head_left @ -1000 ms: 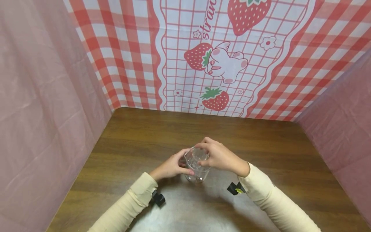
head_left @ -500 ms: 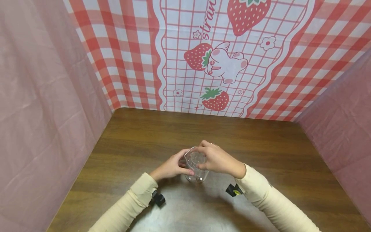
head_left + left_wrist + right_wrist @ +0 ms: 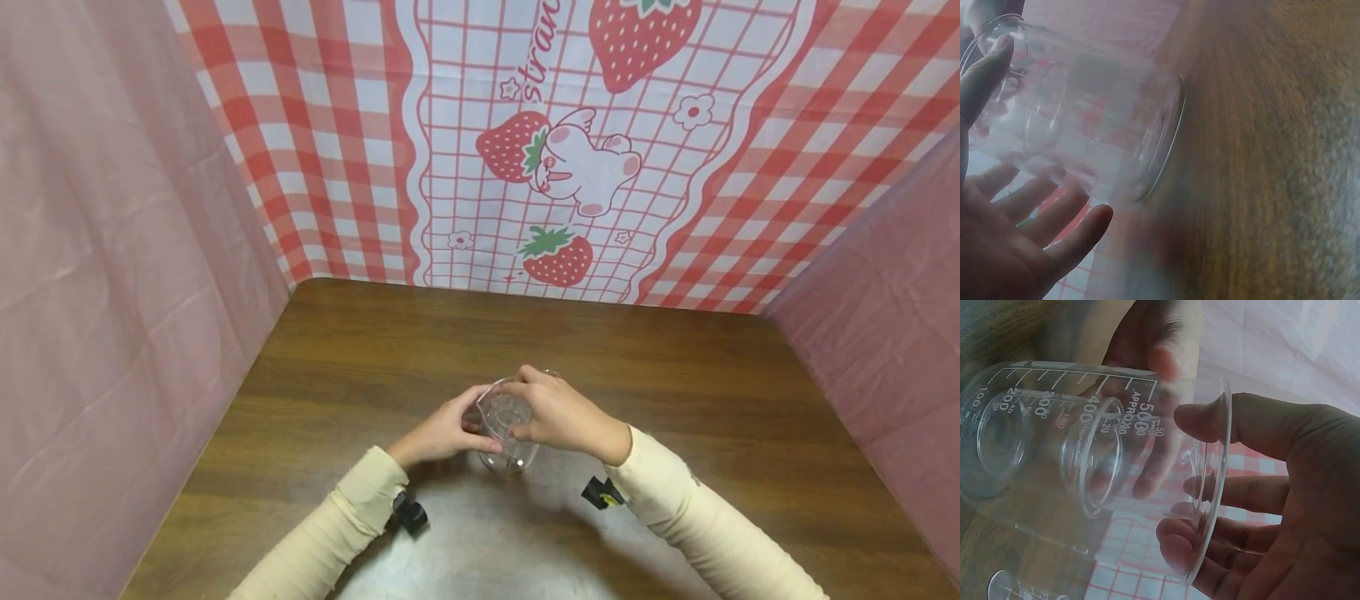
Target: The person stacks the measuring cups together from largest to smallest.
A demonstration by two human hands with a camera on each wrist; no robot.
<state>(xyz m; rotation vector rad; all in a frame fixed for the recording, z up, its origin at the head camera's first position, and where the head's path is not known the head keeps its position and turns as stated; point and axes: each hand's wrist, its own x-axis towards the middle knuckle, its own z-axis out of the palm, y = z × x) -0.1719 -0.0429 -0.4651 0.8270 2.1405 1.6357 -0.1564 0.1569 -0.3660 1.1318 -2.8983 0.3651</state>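
We see right fingers [image 3: 1254, 491] pinching the inner beaker [image 3: 506, 409] within the mouth of the outer beaker [image 3: 510, 459], which left fingers [image 3: 1079, 240] grip round its side, upright on the counter [image 3: 360, 350]; we judge the inner one is in but not yet let go, while another beaker [image 3: 1030, 590] stands outside, just beyond those right fingers

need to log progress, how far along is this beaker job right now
Looks done: one small beaker appears to sit inside the large beaker. In hand: the left hand holds the large beaker, while the right hand reaches inside and seems to grip a second inner beaker; clear glass blurs the details. Left: probably the outside beaker, partly visible in the right wrist view.
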